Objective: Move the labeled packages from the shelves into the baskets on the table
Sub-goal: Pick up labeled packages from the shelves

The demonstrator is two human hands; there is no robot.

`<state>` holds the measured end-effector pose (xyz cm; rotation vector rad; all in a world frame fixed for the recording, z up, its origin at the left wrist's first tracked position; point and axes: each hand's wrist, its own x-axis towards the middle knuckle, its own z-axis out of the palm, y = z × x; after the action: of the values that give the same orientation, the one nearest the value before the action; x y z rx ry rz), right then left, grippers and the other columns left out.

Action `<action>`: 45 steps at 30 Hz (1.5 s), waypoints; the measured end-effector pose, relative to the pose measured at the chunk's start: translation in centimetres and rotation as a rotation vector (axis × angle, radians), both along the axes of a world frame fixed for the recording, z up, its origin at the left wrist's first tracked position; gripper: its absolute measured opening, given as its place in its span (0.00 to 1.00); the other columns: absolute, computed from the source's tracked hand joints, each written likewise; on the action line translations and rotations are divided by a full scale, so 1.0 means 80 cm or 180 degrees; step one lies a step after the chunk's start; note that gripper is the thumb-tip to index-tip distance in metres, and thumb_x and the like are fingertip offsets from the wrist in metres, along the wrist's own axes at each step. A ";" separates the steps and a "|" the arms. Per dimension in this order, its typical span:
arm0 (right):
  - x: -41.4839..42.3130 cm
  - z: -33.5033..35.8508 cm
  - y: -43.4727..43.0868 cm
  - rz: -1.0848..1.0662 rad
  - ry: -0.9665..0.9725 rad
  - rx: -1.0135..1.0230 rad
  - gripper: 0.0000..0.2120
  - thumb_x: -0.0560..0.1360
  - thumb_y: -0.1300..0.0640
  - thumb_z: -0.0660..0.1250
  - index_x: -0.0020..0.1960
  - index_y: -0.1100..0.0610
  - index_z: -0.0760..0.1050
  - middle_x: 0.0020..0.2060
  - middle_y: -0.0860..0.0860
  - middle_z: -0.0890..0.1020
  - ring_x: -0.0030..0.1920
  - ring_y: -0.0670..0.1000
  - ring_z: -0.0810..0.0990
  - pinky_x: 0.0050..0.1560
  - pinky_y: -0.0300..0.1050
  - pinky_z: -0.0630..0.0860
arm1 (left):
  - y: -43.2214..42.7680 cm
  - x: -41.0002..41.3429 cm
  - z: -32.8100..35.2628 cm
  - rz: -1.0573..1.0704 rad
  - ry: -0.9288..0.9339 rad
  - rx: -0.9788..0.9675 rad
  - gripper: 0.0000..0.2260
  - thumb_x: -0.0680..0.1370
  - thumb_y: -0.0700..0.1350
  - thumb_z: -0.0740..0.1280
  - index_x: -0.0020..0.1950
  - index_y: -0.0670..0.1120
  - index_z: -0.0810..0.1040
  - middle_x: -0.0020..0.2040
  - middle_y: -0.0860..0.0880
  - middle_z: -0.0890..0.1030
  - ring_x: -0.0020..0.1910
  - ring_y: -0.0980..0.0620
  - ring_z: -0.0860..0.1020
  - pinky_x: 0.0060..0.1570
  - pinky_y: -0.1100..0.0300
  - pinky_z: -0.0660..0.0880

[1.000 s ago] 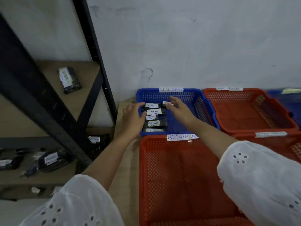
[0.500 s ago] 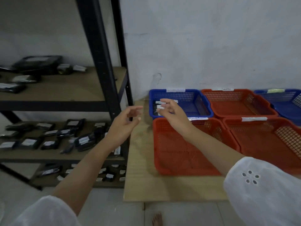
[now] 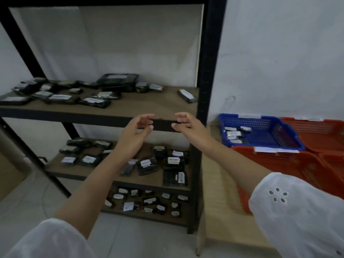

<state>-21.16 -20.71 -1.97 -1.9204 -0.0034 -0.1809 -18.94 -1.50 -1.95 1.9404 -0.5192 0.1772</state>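
Labeled packages [image 3: 57, 96] lie clustered over the left and middle of the upper shelf [image 3: 149, 107], and a lone package [image 3: 187, 95] sits near its right end, close to the black rack post [image 3: 210, 71]. More of them cover the middle shelf [image 3: 55, 170] and the bottom shelf [image 3: 149, 219]. Both hands are raised in front of the upper shelf's front edge, a gap between them. The left hand [image 3: 136, 131] has thumb and fingers loosely curled toward each other, its grip empty. The right hand [image 3: 186, 125] mirrors it, fingers bent, its grip holding nothing. Neither hand touches a package: the lone package lies above and beyond the right hand, and the cluster lies up and to the left of the left hand. To the right, on the desk [image 3: 216, 183], a blue basket [image 3: 260, 121] stands by the wall with a few sorted packages [image 3: 233, 134] in its left part. A red basket [image 3: 290, 164] stands just in front of it.
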 end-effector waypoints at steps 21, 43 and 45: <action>0.297 0.014 0.055 -0.1400 0.0361 -0.0444 0.05 0.76 0.56 0.64 0.51 0.50 0.75 0.51 0.51 0.80 0.47 0.48 0.75 0.45 0.39 0.67 | 0.034 0.319 0.019 -0.0113 0.0067 0.0653 0.10 0.78 0.41 0.63 0.59 0.48 0.76 0.55 0.47 0.76 0.51 0.55 0.73 0.47 0.68 0.67; 0.391 0.002 0.011 -0.1159 0.0652 -0.1339 0.22 0.73 0.52 0.70 0.62 0.63 0.70 0.60 0.59 0.75 0.62 0.58 0.73 0.58 0.46 0.70 | 0.001 0.399 0.021 0.0683 -0.0540 0.1756 0.16 0.78 0.50 0.63 0.66 0.52 0.70 0.65 0.48 0.71 0.67 0.43 0.64 0.65 0.48 0.63; 0.381 0.002 0.005 -0.1283 0.0559 -0.0789 0.20 0.72 0.56 0.72 0.60 0.62 0.71 0.57 0.58 0.78 0.55 0.56 0.77 0.53 0.45 0.72 | -0.008 0.407 0.024 0.0823 -0.0693 0.2292 0.20 0.79 0.53 0.61 0.70 0.52 0.66 0.70 0.47 0.67 0.70 0.42 0.58 0.66 0.48 0.58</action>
<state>9.32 -20.32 -1.80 -2.1621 0.5021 -0.2910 13.65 -2.12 -0.07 2.7133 -0.5128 0.4127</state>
